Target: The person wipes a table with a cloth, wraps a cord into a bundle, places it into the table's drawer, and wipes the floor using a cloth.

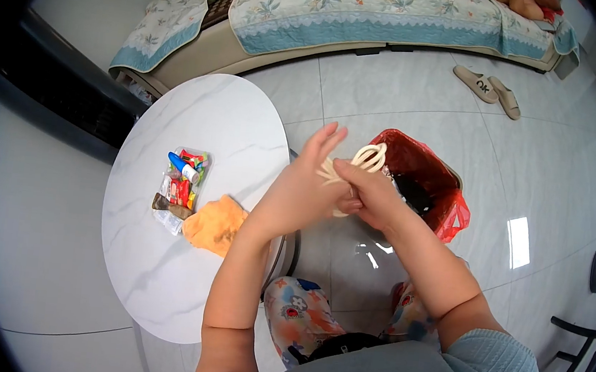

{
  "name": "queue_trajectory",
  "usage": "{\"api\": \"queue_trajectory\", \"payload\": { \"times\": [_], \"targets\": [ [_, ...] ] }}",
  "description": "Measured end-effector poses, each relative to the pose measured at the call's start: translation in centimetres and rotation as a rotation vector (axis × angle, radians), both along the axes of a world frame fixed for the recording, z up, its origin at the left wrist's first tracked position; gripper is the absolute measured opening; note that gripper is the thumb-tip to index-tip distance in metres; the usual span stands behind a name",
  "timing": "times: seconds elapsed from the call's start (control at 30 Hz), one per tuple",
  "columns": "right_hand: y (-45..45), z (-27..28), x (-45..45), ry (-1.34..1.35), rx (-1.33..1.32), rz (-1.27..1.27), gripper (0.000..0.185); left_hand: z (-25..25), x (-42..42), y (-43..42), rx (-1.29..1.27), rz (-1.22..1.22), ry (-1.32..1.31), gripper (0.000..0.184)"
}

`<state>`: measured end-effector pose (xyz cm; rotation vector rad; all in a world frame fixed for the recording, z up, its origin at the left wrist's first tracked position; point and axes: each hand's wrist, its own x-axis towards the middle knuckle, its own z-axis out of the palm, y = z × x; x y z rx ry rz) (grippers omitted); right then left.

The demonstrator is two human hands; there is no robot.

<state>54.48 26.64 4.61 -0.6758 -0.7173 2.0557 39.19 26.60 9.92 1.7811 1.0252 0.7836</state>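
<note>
L hand (305, 187) part open, fingers spread, at cream cord bundle (369, 158); grip unclear. R hand (367, 193) was closed on bundle, near red-lined bin (424, 177).

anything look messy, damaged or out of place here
The orange cloth on the white table stands out: it lies crumpled with dark smudges, so it looks soiled. The slippers on the floor sit slightly staggered; no obvious spill shows.
</note>
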Motion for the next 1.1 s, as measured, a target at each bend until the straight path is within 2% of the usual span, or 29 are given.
{"api": "queue_trajectory", "payload": {
  "times": [0.07,0.1,0.2,0.27,0.3,0.37,0.5,0.6,0.67,0.8,0.83,0.9,1.0,1.1],
  "targets": [
    [0.3,0.0,0.4,0.088,0.083,0.023,0.030,-0.3,-0.2,0.6,0.012,0.106,-0.021,0.061],
    [0.2,-0.1,0.5,0.121,0.042,0.003,0.030,-0.3,-0.3,0.9,0.016,0.141,-0.029,0.062],
    [0.1,0.3,1.0,0.042,0.038,-0.061,0.028,0.1,-1.3,1.2,-0.154,0.197,0.045,0.055],
    [0.2,0.4,1.3,0.005,0.086,-0.014,0.027,-0.2,-1.7,1.3,-0.016,0.027,0.076,0.048],
    [0.2,0.4,1.5,-0.032,0.134,0.033,0.026,-0.1,-1.7,1.2,-0.017,0.028,0.075,0.048],
    [0.1,0.6,1.7,-0.109,0.169,0.040,0.026,0.5,-1.4,0.8,0.134,0.028,0.238,0.046],
    [-0.2,2.1,2.1,-0.308,0.232,0.055,0.023,1.3,-0.6,0.4,0.208,0.049,0.200,0.049],
    [0.0,1.9,2.5,-0.322,0.219,0.076,0.019,1.3,-0.5,0.3,0.256,-0.010,0.236,0.041],
    [0.3,1.8,2.5,-0.333,0.225,0.101,0.020,0.9,-0.8,0.4,0.444,-0.010,0.389,0.030],
    [0.5,1.9,1.9,-0.415,0.280,0.072,0.026,0.7,-0.8,0.5,0.613,0.067,0.437,0.018],
    [0.5,2.0,1.8,-0.415,0.279,0.071,0.026,0.7,-0.7,0.4,0.629,0.133,0.409,0.015],
    [0.3,2.3,1.7,-0.250,0.067,-0.024,0.025,0.8,-0.6,0.2,0.646,0.199,0.382,0.012],
    [0.7,1.7,1.6,-0.147,0.070,-0.094,0.024,1.2,-0.5,0.0,0.678,0.260,0.390,0.009],
    [1.2,0.1,2.0,-0.086,0.060,-0.140,0.023,1.3,-0.6,-0.2,0.617,0.193,0.365,0.010]
  ]
}}
